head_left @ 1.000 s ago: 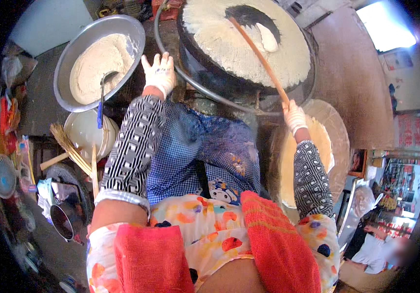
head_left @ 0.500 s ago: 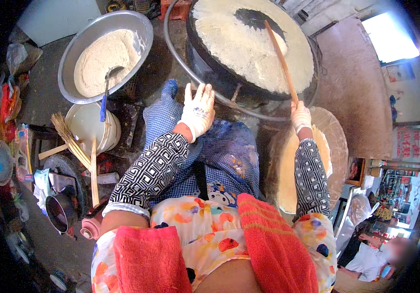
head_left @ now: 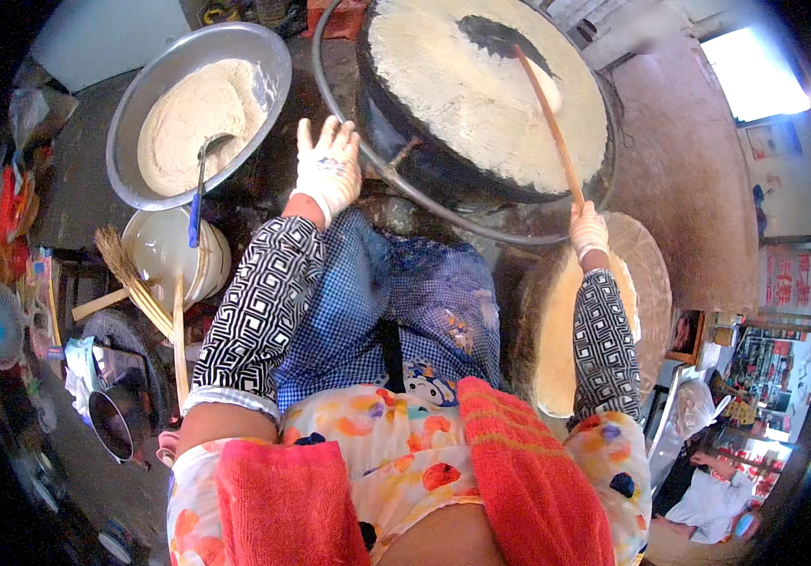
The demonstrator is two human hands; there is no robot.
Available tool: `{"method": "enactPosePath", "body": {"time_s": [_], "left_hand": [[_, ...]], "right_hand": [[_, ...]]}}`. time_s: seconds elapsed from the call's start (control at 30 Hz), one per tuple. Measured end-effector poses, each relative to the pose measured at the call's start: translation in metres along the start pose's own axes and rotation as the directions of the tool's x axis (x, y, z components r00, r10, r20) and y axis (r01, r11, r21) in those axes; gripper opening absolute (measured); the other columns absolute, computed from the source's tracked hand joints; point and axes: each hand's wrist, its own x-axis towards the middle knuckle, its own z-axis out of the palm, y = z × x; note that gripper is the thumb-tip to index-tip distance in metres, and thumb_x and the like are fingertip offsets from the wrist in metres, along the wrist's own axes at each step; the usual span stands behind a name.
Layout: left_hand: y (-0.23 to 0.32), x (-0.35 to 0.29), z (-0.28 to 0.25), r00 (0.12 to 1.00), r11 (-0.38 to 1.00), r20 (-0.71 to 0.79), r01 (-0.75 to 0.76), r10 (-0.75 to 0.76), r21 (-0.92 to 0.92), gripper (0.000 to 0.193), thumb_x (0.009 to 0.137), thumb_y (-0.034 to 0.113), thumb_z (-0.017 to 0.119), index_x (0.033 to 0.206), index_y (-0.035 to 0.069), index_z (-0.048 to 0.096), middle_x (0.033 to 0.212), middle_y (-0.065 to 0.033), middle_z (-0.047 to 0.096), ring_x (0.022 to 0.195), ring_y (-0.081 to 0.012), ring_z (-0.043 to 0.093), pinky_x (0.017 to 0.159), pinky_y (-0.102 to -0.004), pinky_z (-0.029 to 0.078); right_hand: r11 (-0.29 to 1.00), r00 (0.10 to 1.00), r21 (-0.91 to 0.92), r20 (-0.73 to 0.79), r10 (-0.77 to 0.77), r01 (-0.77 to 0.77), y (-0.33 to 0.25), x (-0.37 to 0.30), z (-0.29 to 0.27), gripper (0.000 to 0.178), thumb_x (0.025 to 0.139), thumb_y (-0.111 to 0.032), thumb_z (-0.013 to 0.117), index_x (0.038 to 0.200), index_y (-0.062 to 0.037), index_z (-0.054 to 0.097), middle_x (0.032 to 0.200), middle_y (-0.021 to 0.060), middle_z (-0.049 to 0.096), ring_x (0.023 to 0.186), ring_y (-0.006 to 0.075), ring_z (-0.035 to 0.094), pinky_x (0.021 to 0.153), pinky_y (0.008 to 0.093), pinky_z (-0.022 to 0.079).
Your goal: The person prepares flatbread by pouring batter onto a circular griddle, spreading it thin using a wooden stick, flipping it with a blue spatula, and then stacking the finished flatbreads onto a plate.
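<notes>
My left hand (head_left: 328, 174), in a white glove, hovers between the steel basin and the griddle's hoop with fingers stretched out and nothing in them. My gloved right hand (head_left: 588, 229) grips the lower end of a long wooden batter spreader (head_left: 551, 123). The far end of this stick rests in the batter on a large round black griddle (head_left: 421, 151). Pale batter (head_left: 443, 80) coats most of the griddle; a dark bare patch shows near its far middle. Below my right hand lies a stack of thin round pancakes (head_left: 556, 321), partly hidden by my forearm.
A metal hoop (head_left: 396, 179) runs around the griddle's near side. To the left stand a steel basin (head_left: 122, 141) of batter with a blue-handled ladle (head_left: 198, 203), a white bucket (head_left: 215, 269) and a straw brush (head_left: 122, 259). A person (head_left: 707, 505) is at the far lower right.
My left hand has moved left and slightly up, away from my lap. My left leg has shifted inward. The spreader's far end has moved slightly right and down across the batter.
</notes>
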Motion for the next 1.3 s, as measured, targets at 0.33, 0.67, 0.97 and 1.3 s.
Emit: {"method": "enactPosePath", "body": {"time_s": [0.33,0.67,0.97,1.3], "left_hand": [[-0.044,0.04,-0.03,0.995,0.983,0.04,0.081,-0.088,0.166,0.052,0.084,0.03,0.058,0.132,0.011,0.051,0.142,-0.0085,0.044,0.138,-0.0285,0.03,0.11,-0.0618,0.016],[0.086,-0.026,-0.041,0.968,0.969,-0.046,-0.246,0.245,-0.02,0.047,0.084,0.036,0.064,0.119,0.006,0.057,0.122,-0.0126,0.058,0.124,-0.0274,0.047,0.11,-0.0551,0.023],[0.006,0.003,-0.053,0.926,0.902,-0.059,-0.346,0.372,0.26,0.051,0.086,0.043,0.051,0.123,0.009,0.057,0.131,-0.0085,0.056,0.125,-0.0282,0.046,0.099,-0.0643,0.029],[-0.08,0.044,-0.021,0.983,0.975,-0.086,-0.146,0.162,0.17,0.044,0.084,0.035,0.055,0.124,0.015,0.058,0.135,-0.0066,0.053,0.125,-0.0294,0.049,0.101,-0.0687,0.025]], "right_hand": [[0.998,0.996,0.03,0.067,-0.057,0.055,-0.042,-0.006,-0.011,0.036,0.094,-0.041,0.049,0.099,-0.0058,0.057,0.09,0.0287,0.064,0.085,0.0475,0.061,0.075,0.0551,0.048],[0.937,0.958,0.274,0.124,-0.258,0.217,-0.068,-0.028,-0.088,0.031,0.095,-0.03,0.048,0.093,-0.004,0.064,0.087,0.0181,0.068,0.082,0.0347,0.066,0.073,0.046,0.053],[0.933,0.991,0.358,0.13,-0.01,-0.037,-0.048,-0.02,-0.071,0.03,0.09,-0.031,0.055,0.094,-0.0035,0.066,0.084,0.0186,0.069,0.08,0.0339,0.068,0.071,0.0449,0.054],[0.954,0.981,0.284,0.189,0.04,-0.093,-0.063,-0.005,-0.072,0.034,0.093,-0.033,0.054,0.1,-0.0011,0.064,0.087,0.0182,0.07,0.083,0.0347,0.068,0.074,0.0454,0.053]]}}
